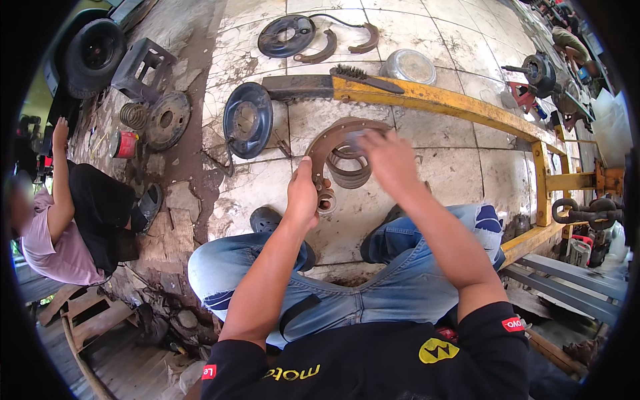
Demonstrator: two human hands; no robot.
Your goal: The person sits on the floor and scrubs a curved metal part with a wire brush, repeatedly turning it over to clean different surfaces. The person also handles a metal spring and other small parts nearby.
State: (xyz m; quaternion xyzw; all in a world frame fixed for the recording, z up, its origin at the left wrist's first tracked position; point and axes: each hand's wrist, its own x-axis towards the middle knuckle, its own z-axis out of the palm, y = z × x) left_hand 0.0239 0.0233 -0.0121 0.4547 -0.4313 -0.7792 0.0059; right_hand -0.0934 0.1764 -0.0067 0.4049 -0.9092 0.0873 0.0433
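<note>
A brown, curved brake shoe (323,145) is in my left hand (304,197), its fingers closed around the near end. The shoe arches up and to the right. My right hand (390,162) is at the far end of the shoe, smeared by motion, so its fingers and anything in them are unclear. A rusty coil spring (351,179) stands on the floor beneath and between my hands. Just beside my left fingers is a small round metal part (327,203); whether I hold it or it lies below is hard to see.
A yellow steel frame (453,103) crosses beyond my hands, a wire brush (367,78) lying on it. Around it are black backing plates (247,121), loose brake shoes (320,49) and a silver round drum (409,67). Another person (67,220) sits at left, near a grey stool (143,72).
</note>
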